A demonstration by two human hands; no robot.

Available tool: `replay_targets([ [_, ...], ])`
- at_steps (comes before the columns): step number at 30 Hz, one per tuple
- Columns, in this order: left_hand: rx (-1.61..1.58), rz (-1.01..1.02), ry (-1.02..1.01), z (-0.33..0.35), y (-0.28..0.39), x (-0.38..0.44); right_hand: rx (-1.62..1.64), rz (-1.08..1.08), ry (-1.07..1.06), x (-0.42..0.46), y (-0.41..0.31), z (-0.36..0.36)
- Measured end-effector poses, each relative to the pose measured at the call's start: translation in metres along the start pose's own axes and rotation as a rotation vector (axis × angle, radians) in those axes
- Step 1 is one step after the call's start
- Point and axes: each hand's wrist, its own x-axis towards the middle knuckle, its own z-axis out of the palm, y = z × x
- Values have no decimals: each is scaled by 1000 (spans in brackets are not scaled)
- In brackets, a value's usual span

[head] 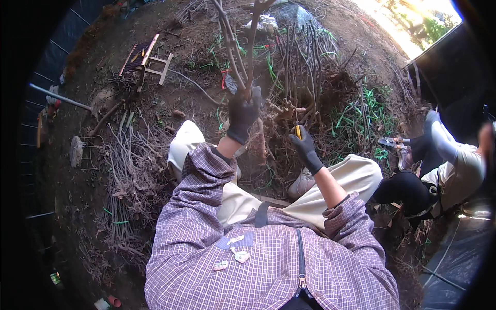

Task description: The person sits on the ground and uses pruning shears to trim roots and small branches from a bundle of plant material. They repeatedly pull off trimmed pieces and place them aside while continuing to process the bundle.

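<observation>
My left hand (pixel 244 112), in a dark glove, is closed around the base of a branched woody plant (pixel 232 50), whose bare stems rise towards the top of the view. Its reddish-brown roots (pixel 259 141) hang below the fist. In my right hand (pixel 306 147), also gloved, is a small tool with a yellow handle (pixel 298 132); its thin metal end points up beside pale cut roots (pixel 285 108), and its exact kind cannot be told. Just beyond that hand, a bundle of upright bare stems (pixel 298 66) stands on a mass of roots.
Rooted cuttings (pixel 128 174) lie heaped at the left. A small wooden stool (pixel 155 66) stands at the upper left. Green plastic ties (pixel 364 112) litter the soil at the right, near loppers (pixel 393 142). A co-worker (pixel 453 170) sits close by at the right, beside black sheeting (pixel 457 255).
</observation>
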Motion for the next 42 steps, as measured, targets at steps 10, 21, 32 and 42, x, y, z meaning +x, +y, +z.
replay_targets([
  [10, -43, -110, 156, 14, -12, 13, -11, 126, -48, 13, -22, -1],
  [21, -751, -374, -4, 14, -25, 19, -192, 45, 259, -5, -36, 5],
  [32, -1411, -1154, -697, -45, -46, 52, -455, -753, 245, -31, -106, -53],
  [42, -1182, -573, -165, -27, 41, 26, -171, -441, 103, -26, -61, -69],
])
